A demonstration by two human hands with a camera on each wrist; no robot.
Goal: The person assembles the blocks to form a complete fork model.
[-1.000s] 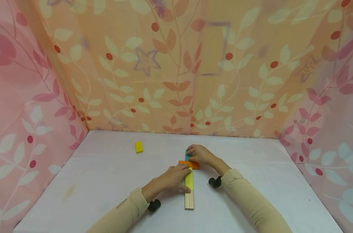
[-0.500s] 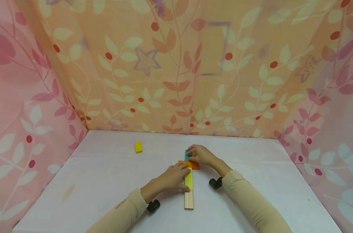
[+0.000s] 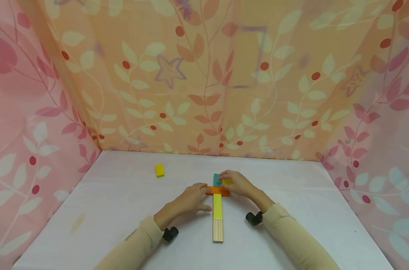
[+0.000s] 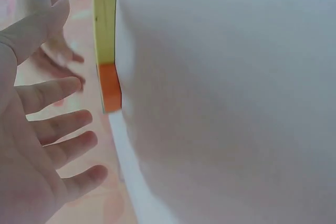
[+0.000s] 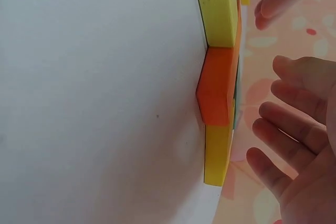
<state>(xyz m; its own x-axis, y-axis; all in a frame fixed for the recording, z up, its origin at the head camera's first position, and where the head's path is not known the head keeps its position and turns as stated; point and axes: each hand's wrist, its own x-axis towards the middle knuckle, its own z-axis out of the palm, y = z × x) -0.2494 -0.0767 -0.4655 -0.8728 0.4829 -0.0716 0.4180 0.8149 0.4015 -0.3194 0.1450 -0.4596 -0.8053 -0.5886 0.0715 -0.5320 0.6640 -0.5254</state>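
Observation:
Wooden blocks lie end to end on the table in the head view: a plain wood block [image 3: 217, 230] nearest, then a pale yellow block [image 3: 217, 207]. Crosswise beyond them is an orange block [image 3: 221, 191]. A teal block [image 3: 216, 179] sits past the orange one, with a deeper yellow block [image 5: 216, 153] beside it, partly hidden by the right hand in the head view. My left hand [image 3: 189, 199] hovers at the left end of the orange block, fingers spread and holding nothing. My right hand [image 3: 239, 184] is above the yellow block, its fingers loosely extended and gripping nothing.
Another yellow block [image 3: 159, 170] lies apart at the back left of the white-covered table [image 3: 123, 210]. Patterned cloth [image 3: 204, 75] hangs along the back and both sides. A black camera [image 3: 254, 218] is strapped at each wrist.
My left hand has drawn back to the left, off the pale yellow block. My right hand has shifted slightly right and released the blocks, showing more of the teal and yellow ones.

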